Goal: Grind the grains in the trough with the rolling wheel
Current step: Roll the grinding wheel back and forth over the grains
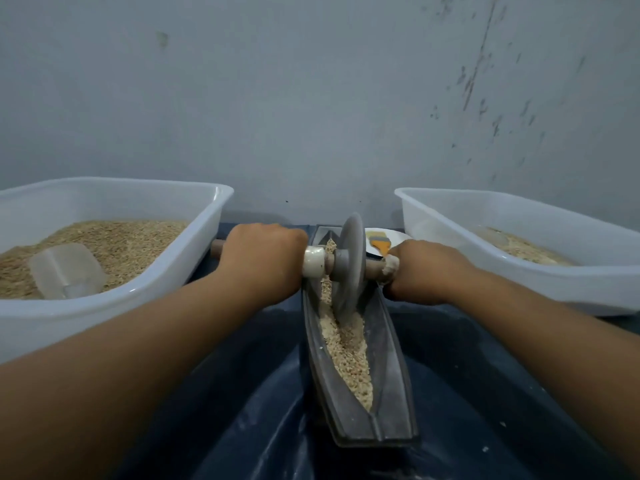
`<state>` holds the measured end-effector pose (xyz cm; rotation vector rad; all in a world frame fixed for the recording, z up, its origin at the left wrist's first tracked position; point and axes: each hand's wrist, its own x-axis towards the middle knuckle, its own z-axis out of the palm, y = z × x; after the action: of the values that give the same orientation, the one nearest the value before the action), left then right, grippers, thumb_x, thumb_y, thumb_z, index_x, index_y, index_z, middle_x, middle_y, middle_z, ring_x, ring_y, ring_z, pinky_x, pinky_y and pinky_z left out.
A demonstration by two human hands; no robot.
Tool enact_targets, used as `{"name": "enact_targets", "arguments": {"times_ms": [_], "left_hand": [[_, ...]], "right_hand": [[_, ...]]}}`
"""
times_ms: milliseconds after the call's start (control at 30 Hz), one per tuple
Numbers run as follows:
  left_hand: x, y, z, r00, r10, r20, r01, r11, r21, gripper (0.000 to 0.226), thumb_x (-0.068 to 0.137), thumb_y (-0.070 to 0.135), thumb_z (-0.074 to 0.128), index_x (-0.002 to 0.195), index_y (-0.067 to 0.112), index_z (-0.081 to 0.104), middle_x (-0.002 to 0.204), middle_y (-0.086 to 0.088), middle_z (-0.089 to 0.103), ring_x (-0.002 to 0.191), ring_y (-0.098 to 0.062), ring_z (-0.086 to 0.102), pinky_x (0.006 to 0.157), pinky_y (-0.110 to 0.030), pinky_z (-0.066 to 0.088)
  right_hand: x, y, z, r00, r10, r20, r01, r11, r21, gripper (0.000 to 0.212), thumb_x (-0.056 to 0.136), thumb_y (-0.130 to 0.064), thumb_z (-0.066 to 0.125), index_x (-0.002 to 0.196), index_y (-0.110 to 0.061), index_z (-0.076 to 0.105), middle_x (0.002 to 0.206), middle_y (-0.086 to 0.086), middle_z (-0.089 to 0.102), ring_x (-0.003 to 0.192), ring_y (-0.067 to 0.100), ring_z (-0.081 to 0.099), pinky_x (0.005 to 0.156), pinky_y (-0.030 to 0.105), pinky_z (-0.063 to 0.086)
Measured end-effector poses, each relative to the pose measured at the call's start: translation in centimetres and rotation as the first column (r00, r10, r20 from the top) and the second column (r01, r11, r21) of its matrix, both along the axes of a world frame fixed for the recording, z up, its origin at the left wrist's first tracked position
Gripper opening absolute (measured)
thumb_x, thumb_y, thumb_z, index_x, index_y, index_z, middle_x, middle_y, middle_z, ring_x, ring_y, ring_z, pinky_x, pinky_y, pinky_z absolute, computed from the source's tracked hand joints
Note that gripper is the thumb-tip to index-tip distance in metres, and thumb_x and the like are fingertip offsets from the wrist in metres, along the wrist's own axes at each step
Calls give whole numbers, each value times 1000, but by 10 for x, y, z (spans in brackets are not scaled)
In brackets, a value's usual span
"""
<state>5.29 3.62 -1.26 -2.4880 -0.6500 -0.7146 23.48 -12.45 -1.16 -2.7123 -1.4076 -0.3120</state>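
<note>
Already you are mid-grind: your left hand (263,258) and right hand (420,271) each wrap around an end of the wooden axle (372,265), with the rolling wheel (348,265) standing in the far half of the trough (391,375). Grains (349,355) along the near channel look coarse and mostly whole (only lightly cracked, I judge), so many passes remain. Tubs (194,268) of grain flank you, well apart from the trough.
</note>
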Motion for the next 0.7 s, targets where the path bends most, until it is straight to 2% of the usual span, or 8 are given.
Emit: {"name": "enact_targets", "arguments": {"times_ms": [133,267,333,400,467,567,633,700], "left_hand": [[13,1,15,998,-26,-60,17,989,-148,21,77,41,68,86,29,54,64,7,40,62,-16,45,59,-30,33],[-3,0,-1,1000,-6,-18,3,985,-175,24,79,36,65,79,30,41,62,9,38,61,-16,46,59,-31,36],[-10,3,-12,1000,-3,15,6,983,-183,25,80,34,63,75,31,39,62,9,42,56,-11,44,53,-28,32],[-11,4,-16,999,13,43,-5,985,-174,22,81,35,62,76,32,41,61,9,43,52,-8,40,47,-25,23],[-4,1,-9,998,48,45,-41,988,-146,17,80,37,63,83,29,49,61,9,39,50,-7,33,45,-23,16],[6,-4,6,999,37,4,-37,993,-115,19,79,39,65,91,29,54,62,8,35,52,-12,34,48,-24,24],[5,-4,7,1000,-25,-11,23,994,-106,20,79,38,66,90,26,55,66,7,39,61,-17,46,57,-30,35],[-2,-4,-1,998,-66,19,67,996,-50,25,77,38,69,81,27,47,65,8,42,62,-17,49,58,-31,36]], "right_hand": [[-3,12,6,999,-45,18,44,999,18,24,75,-43,62,68,-31,43,71,-12,47,73,18,52,62,28,39],[-8,5,11,997,30,65,-30,999,13,9,64,-41,57,65,-48,51,62,-17,42,57,7,43,49,21,26],[-12,2,13,989,108,100,-108,994,-9,28,58,-40,51,68,-65,45,62,-17,46,53,3,42,49,21,27],[-11,5,14,986,110,128,-112,994,11,14,59,-39,52,72,-42,50,65,-13,55,55,8,49,49,22,30],[-8,10,12,990,62,125,-66,997,27,15,66,-39,57,71,-28,48,71,-10,60,59,12,52,52,25,34],[-6,10,8,999,-11,52,9,1000,30,13,73,-41,61,78,-31,54,86,-11,62,77,21,57,64,28,40],[-6,2,4,1000,-21,13,21,999,32,15,71,-39,61,71,-31,48,74,-14,53,70,17,53,60,26,36],[-6,-7,-2,1000,0,9,0,999,39,16,67,-39,60,65,-32,46,66,-13,51,60,8,48,52,24,31]]}}
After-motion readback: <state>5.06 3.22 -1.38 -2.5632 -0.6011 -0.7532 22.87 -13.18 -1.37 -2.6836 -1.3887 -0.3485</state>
